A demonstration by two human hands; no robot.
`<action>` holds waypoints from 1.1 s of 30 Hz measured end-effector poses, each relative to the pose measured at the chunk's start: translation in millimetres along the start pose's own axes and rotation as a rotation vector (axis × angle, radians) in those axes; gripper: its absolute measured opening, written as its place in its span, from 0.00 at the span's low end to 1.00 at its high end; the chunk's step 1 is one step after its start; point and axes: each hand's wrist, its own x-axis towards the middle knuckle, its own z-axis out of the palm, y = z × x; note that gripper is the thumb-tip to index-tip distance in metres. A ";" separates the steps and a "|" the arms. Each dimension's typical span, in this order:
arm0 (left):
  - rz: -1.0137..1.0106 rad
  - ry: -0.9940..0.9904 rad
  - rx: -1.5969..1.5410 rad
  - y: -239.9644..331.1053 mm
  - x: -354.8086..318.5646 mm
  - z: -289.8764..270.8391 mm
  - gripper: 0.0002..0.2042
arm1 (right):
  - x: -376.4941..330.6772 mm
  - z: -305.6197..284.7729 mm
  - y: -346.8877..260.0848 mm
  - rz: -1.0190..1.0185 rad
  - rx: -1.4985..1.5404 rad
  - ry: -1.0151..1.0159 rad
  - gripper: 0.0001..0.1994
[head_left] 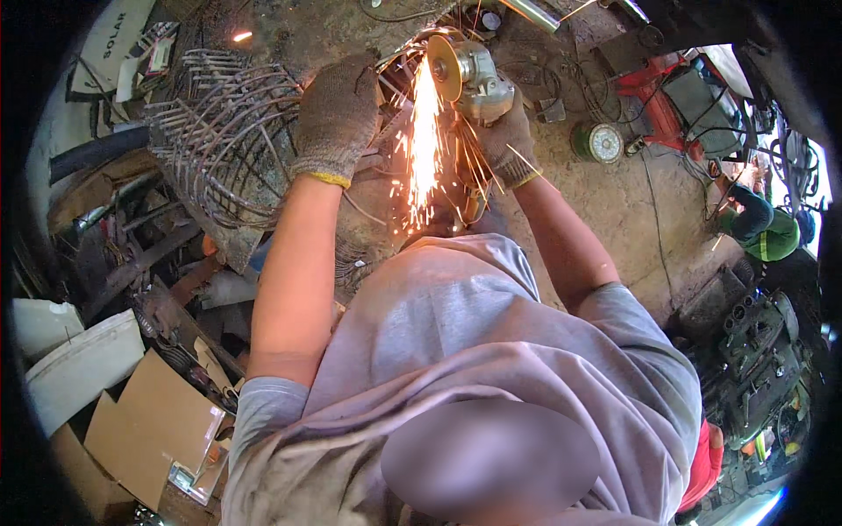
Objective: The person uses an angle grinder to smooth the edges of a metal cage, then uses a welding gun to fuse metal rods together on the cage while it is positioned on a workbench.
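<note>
Your right hand (509, 140) is closed around the angle grinder (484, 83), held ahead of your torso. Whether your left hand (338, 118) grips anything cannot be determined. Sparks (425, 140) stream toward your grey shirt (421, 302) and could scorch it. Kickback could throw the abrasive disc (444, 68) at your left hand, snagging its knitted glove (320, 145).
</note>
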 end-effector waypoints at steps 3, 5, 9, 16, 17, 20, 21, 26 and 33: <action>-0.033 0.010 0.012 -0.2 -2.2 0.6 0.16 | 0.7 0.9 -3.4 -0.011 -0.049 0.004 0.45; -0.051 -0.011 0.016 2.0 -1.2 -0.3 0.16 | 1.5 0.1 -9.9 0.019 -0.092 0.015 0.45; -0.114 -0.051 -0.007 8.1 0.6 -4.2 0.16 | 11.2 3.0 -0.7 0.053 -0.033 -0.044 0.46; -0.034 -0.061 0.005 3.0 1.4 -3.8 0.18 | 2.7 1.2 2.0 0.037 -0.085 -0.005 0.44; -0.021 -0.029 0.003 1.7 1.0 -2.2 0.17 | 0.3 1.1 -0.1 0.039 -0.071 0.002 0.44; -0.004 0.035 -0.013 0.7 0.7 2.7 0.16 | -0.2 2.8 2.4 0.106 0.070 0.030 0.43; -0.016 0.038 -0.026 3.1 0.5 1.6 0.16 | 4.0 7.2 11.3 0.168 0.184 0.041 0.42; -0.069 -0.038 -0.038 1.1 1.4 -2.1 0.17 | -7.1 3.4 -26.1 0.080 -0.055 0.033 0.40; -0.064 -0.045 0.010 2.8 0.5 -3.4 0.17 | -2.2 7.1 -51.5 0.224 0.141 0.014 0.45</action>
